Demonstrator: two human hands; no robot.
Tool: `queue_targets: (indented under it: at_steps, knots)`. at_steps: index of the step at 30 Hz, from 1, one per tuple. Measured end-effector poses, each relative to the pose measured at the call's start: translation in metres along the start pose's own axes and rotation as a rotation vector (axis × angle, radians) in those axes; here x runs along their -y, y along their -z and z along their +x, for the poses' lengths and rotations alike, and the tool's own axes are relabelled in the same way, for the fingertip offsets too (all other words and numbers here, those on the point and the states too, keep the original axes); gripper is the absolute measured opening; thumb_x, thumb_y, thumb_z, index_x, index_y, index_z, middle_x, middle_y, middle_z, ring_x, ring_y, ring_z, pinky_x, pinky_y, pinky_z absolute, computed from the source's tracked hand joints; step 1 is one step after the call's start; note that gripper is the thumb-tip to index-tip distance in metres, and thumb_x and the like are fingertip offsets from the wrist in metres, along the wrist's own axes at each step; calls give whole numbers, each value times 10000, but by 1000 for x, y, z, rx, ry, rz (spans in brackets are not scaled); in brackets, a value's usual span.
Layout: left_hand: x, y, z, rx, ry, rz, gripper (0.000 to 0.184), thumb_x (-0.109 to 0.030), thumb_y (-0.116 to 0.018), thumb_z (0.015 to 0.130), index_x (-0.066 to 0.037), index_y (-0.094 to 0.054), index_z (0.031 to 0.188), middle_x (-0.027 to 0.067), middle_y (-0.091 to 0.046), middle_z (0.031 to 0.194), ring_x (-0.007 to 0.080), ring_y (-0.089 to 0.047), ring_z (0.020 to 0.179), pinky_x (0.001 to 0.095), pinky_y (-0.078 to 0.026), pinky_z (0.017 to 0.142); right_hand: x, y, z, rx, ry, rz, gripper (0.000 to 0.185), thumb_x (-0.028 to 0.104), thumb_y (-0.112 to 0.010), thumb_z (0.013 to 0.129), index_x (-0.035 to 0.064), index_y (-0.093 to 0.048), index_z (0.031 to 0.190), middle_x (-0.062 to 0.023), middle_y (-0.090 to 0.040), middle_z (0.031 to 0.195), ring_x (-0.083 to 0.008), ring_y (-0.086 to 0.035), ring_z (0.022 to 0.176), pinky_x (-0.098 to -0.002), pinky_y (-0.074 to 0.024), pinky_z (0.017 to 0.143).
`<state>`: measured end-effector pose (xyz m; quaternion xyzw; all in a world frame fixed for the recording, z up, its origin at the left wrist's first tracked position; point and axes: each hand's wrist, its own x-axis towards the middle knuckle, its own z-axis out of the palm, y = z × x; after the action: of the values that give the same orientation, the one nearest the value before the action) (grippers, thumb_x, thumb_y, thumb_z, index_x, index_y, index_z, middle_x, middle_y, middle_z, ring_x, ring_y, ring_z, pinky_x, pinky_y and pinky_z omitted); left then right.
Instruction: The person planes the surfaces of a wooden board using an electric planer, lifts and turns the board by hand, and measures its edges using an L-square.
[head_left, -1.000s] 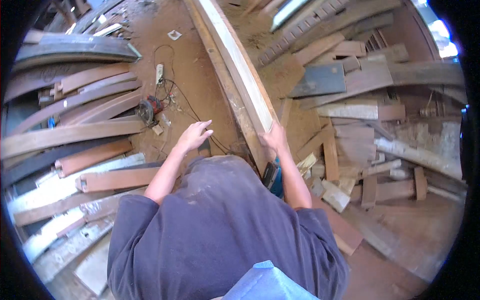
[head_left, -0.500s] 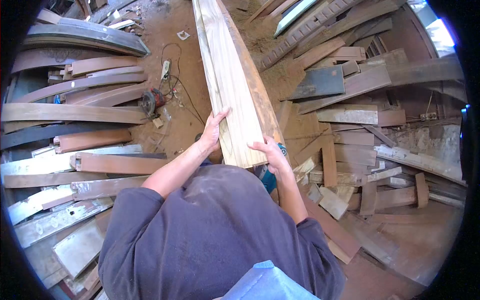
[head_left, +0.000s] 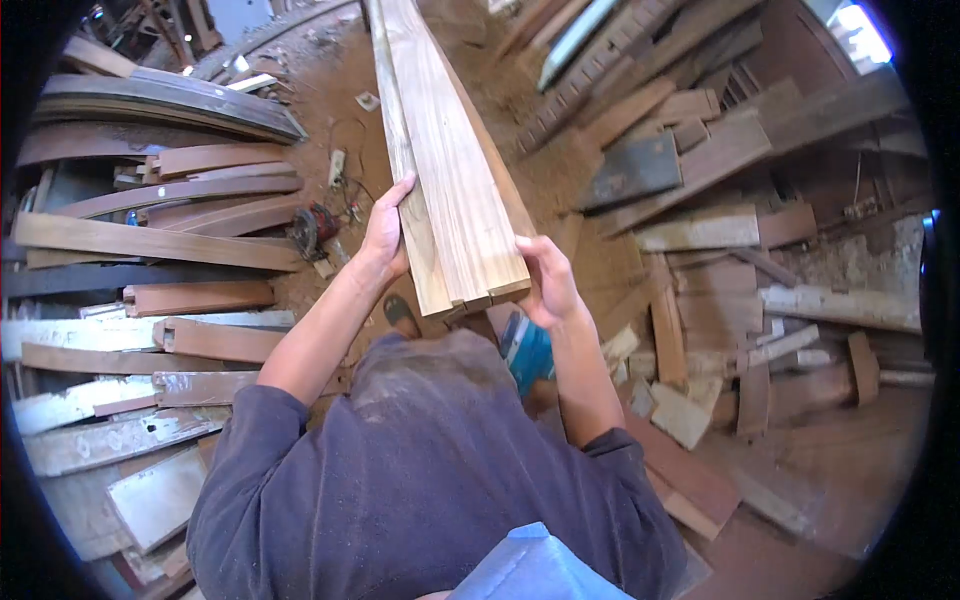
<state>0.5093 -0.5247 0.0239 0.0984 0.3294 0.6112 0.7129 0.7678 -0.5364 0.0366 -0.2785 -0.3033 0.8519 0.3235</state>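
Pale, long wooden boards (head_left: pixel 455 170) lie together lengthwise in front of me, their near ends just ahead of my body and a narrow strip along the left side. Around the left edge wraps my left hand (head_left: pixel 386 232), its thumb along the top and the fingers mostly hidden. My right hand (head_left: pixel 552 280) grips the right edge close to the near end, thumb on the upper face. A teal power tool (head_left: pixel 527 350) sits below the boards beside my right wrist, partly covered.
Stacked planks (head_left: pixel 160 235) line the left side. More timber offcuts (head_left: pixel 700 230) are heaped on the right. A red circular saw (head_left: pixel 315 228) and a white power strip (head_left: pixel 337 167) with cords rest on the dusty ground (head_left: pixel 345 110). A foot (head_left: pixel 402 315) shows beneath the boards.
The near ends of the boards have risen and come away from my body, so their end faces now show. Both hands moved up with them, and more of the teal tool is visible.
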Motion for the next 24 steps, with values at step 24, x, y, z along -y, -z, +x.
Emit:
queue_targets:
  at_steps: [24]
  knots:
    - [-189,-131,-31,188,-269,183,460,-296,-571,1060,57,-582,1354,205,-747,1166,278,-775,981,420,-655,879,155,-154,23,668,359,-43,713,314,-732,945,-116,-521,1474,-217,-671,1400,-274,-677,1266,-462,-538,1090]
